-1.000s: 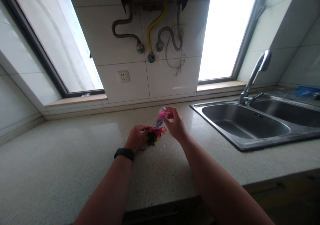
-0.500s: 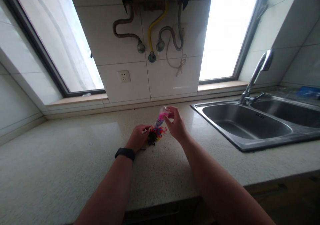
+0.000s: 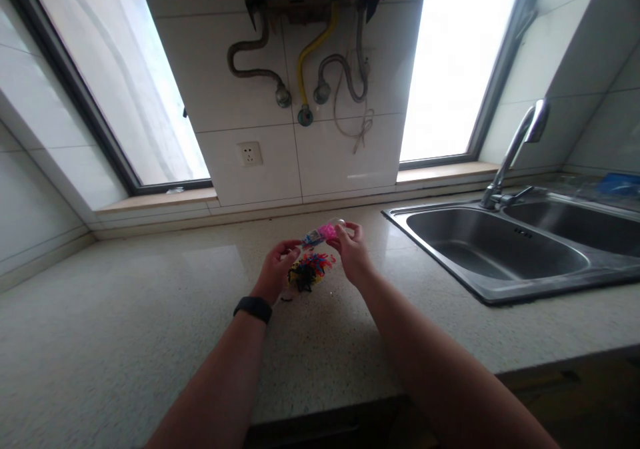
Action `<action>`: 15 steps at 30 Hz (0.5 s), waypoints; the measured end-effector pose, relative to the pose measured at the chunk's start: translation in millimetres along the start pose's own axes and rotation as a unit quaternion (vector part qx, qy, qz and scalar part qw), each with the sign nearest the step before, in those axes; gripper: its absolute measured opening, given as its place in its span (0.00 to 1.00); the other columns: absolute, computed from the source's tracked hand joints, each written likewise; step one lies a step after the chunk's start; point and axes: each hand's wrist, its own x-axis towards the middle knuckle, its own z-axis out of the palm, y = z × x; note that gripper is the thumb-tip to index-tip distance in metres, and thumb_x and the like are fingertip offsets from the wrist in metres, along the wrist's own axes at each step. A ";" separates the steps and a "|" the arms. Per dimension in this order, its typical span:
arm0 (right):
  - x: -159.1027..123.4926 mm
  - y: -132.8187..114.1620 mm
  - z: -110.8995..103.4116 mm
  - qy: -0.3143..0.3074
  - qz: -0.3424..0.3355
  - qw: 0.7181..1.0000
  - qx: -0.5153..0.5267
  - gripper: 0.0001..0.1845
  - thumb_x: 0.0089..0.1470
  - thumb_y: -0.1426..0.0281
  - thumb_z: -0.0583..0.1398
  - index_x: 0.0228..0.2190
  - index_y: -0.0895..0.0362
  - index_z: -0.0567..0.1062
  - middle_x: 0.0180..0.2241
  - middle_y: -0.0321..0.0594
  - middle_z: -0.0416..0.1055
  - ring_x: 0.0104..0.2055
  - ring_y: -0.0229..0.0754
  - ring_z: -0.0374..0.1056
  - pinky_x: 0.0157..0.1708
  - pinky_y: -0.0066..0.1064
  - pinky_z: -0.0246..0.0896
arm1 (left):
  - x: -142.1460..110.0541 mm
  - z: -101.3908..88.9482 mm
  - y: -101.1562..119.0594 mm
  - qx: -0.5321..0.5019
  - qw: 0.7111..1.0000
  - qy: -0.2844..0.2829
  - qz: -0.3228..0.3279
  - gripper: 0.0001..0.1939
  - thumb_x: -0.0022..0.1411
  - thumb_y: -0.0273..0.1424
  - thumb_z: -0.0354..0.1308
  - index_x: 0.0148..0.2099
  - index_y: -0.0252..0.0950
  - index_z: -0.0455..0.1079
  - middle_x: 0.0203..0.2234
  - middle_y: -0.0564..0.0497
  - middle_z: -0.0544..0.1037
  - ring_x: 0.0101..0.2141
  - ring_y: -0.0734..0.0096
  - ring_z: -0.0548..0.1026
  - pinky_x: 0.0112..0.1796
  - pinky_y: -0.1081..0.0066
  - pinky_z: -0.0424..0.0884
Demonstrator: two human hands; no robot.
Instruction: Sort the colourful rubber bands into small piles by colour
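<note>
A small clear plastic bottle (image 3: 327, 231) with bright pink bits inside and a printed, bluish part at its left is held almost level above the counter. My right hand (image 3: 356, 254) grips its right end between thumb and fingers. At the left end of the bottle, the fingertips of my left hand (image 3: 278, 268) close in a pinch; a dark band circles that wrist. Just below lies a loose pile of small thin strips (image 3: 306, 273) in black, red, blue and yellow, too small to tell their kind. Neither hand grips the pile.
The speckled counter (image 3: 150, 329) runs along a tiled wall. A steel double sink (image 3: 480, 296) with a tall faucet (image 3: 510, 149) is set in at the right. A wall socket (image 3: 250, 153) and hoses (image 3: 305, 56) are at the back. A blue item (image 3: 619, 184) lies beyond the sink.
The bottle has swung from tilted, left end down at the pile, to nearly level above it. My left hand has risen from the pile to the bottle's left end.
</note>
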 end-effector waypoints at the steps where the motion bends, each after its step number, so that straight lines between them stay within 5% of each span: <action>1: -1.0 -0.1 0.9 -0.002 0.007 1.000 0.005 0.24 0.48 0.57 0.65 0.40 0.51 0.61 0.32 0.33 0.72 0.29 0.37 0.73 0.38 0.36 0.73 | -0.3 0.6 0.3 -0.016 1.000 -0.005 0.001 0.20 0.62 0.41 0.55 0.52 0.36 0.73 0.41 0.47 0.78 0.38 0.68 0.73 0.39 0.71 0.69; 9: -11.5 -0.8 7.1 -0.077 0.000 0.997 0.014 0.24 0.47 0.58 0.67 0.39 0.51 0.62 0.32 0.31 0.74 0.31 0.37 0.74 0.37 0.34 0.72 | -2.3 3.3 -2.5 -0.015 0.999 -0.017 0.025 0.25 0.58 0.38 0.62 0.57 0.40 0.69 0.49 0.45 0.73 0.44 0.62 0.72 0.41 0.66 0.71; 15: -16.8 -2.0 6.0 -0.166 0.038 0.985 0.006 0.22 0.49 0.59 0.67 0.39 0.51 0.63 0.32 0.32 0.75 0.31 0.36 0.74 0.35 0.32 0.71 | -0.2 7.1 -7.0 -0.114 0.986 -0.120 0.004 0.26 0.56 0.39 0.66 0.56 0.37 0.69 0.46 0.44 0.77 0.45 0.58 0.76 0.44 0.61 0.73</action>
